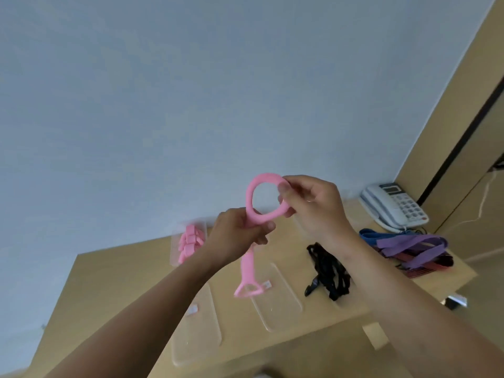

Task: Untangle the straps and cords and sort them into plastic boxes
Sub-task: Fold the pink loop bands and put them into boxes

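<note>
I hold a pink strap (252,197) up in front of the wall, curled into a loop. My left hand (240,236) grips the strap below the loop, and its tail with a pink triangular buckle (246,289) hangs down. My right hand (311,203) pinches the loop's right side. On the wooden table a clear plastic box (174,257) at the back left holds several rolled pink straps (189,242). Black cords (328,271) lie in a tangle to the right. A pile of blue, purple and red straps (409,249) lies further right.
Two more clear plastic boxes lie on the table, one (278,304) in the middle and one (196,334) near the front left. A white desk phone (392,205) stands at the back right corner. The table edge (272,347) runs across the front.
</note>
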A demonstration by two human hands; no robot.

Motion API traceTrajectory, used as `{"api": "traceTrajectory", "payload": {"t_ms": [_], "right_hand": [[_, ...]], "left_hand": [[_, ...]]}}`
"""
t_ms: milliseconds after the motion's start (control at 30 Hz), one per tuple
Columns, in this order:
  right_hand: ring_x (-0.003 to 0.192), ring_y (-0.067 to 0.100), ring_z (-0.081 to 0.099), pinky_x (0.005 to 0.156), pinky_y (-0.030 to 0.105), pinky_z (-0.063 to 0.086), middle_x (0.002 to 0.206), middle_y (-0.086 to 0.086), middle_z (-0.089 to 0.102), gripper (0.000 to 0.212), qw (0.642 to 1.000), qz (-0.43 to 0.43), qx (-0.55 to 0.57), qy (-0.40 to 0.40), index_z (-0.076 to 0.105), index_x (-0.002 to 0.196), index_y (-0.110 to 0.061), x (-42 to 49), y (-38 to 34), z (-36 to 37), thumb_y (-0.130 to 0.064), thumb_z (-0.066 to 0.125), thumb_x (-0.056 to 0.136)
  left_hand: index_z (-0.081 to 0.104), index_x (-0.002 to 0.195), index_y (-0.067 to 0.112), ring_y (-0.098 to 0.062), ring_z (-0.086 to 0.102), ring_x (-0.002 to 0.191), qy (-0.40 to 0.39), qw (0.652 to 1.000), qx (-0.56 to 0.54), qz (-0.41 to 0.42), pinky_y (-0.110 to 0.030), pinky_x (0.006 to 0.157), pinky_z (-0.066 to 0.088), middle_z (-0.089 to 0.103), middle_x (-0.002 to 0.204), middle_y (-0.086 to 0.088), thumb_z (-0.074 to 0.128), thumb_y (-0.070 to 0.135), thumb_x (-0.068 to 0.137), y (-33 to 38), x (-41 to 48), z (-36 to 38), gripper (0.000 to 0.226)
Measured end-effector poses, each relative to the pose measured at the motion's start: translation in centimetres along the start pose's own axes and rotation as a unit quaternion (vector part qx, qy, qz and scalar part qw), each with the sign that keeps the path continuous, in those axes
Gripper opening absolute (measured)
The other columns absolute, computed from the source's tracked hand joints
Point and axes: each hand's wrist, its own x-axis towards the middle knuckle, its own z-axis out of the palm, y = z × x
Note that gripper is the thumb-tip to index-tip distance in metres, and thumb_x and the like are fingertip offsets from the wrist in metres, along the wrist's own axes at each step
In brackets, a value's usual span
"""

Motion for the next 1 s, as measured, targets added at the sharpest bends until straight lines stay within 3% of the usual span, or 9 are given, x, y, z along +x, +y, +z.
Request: {"api": "traceTrajectory", "payload": {"t_ms": [100, 200, 300, 533, 667, 833, 1000], "right_hand": [[0.084, 0.014, 0.069, 0.066, 0.026, 0.056, 0.096, 0.001, 0.076, 0.022, 0.997, -0.050, 0.051, 0.028, 0.076, 0.106, -0.017, -0.5, -4.3, -1.1, -0.015, 0.055, 0.100], [0.089, 0.014, 0.070, 0.069, 0.026, 0.056, 0.098, -0.006, 0.076, 0.022, 0.991, -0.112, 0.035, 0.058, 0.076, 0.101, -0.026, -0.9, -7.5, -1.9, -0.011, 0.059, 0.098], [0.095, 0.016, 0.071, 0.082, 0.035, 0.059, 0.097, -0.008, 0.076, 0.023, 0.984, -0.159, -0.007, 0.074, 0.075, 0.104, -0.025, -1.0, -9.3, -2.8, -0.007, 0.065, 0.094], [0.093, 0.010, 0.066, 0.082, 0.023, 0.053, 0.099, -0.007, 0.070, 0.027, 0.964, -0.207, -0.109, 0.124, 0.075, 0.112, -0.018, 0.4, -10.3, -4.1, -0.003, 0.062, 0.094], [0.092, 0.008, 0.063, 0.078, 0.018, 0.047, 0.100, -0.006, 0.067, 0.029, 0.960, -0.227, -0.127, 0.099, 0.074, 0.110, -0.019, 1.3, -10.4, -4.6, 0.001, 0.058, 0.095], [0.088, 0.020, 0.064, 0.077, 0.030, 0.052, 0.094, 0.004, 0.064, 0.036, 0.893, -0.382, -0.223, 0.076, 0.079, 0.101, -0.013, 1.9, -9.8, -6.2, 0.015, 0.062, 0.085], [0.086, 0.026, 0.060, 0.070, 0.036, 0.052, 0.097, 0.007, 0.064, 0.037, 0.856, -0.433, -0.278, 0.059, 0.080, 0.093, -0.015, 2.4, -7.7, -7.5, 0.014, 0.063, 0.077]], "left_hand": [[0.068, 0.079, 0.011, -0.015, 0.069, 0.058, 0.013, 0.997, -0.078, 0.026, -0.016, 0.057, 0.050, 0.073, 0.062, -0.001, 0.075, 0.031, 0.094, 4.6, -0.4, -0.7, 0.026], [0.062, 0.083, 0.009, -0.020, 0.061, 0.051, -0.010, 0.991, -0.125, 0.042, -0.026, 0.055, 0.052, 0.064, 0.057, -0.003, 0.074, 0.028, 0.095, 8.2, -1.1, -1.2, 0.026], [0.058, 0.087, 0.012, -0.018, 0.054, 0.049, -0.044, 0.989, -0.137, 0.039, -0.032, 0.053, 0.050, 0.059, 0.059, -0.001, 0.074, 0.027, 0.094, 10.1, -1.9, -1.5, 0.024], [0.056, 0.104, 0.005, -0.023, 0.051, 0.055, -0.068, 0.966, -0.250, -0.006, -0.029, 0.047, 0.040, 0.063, 0.073, -0.002, 0.067, 0.013, 0.076, 11.6, -3.7, -2.0, 0.031], [0.063, 0.103, 0.002, -0.024, 0.060, 0.059, -0.005, 0.963, -0.268, 0.036, -0.030, 0.047, 0.043, 0.070, 0.084, -0.010, 0.063, 0.014, 0.079, 12.4, -3.9, -1.7, 0.027], [0.073, 0.108, 0.003, -0.027, 0.076, 0.082, 0.034, 0.963, -0.262, 0.058, -0.034, 0.065, 0.060, 0.078, 0.100, -0.013, 0.069, 0.020, 0.083, 13.2, -3.0, -0.1, 0.030], [0.076, 0.114, 0.009, -0.034, 0.075, 0.105, 0.024, 0.952, -0.293, 0.084, -0.040, 0.082, 0.062, 0.077, 0.114, -0.013, 0.071, 0.038, 0.093, 14.2, -2.4, 1.9, 0.036]]}}
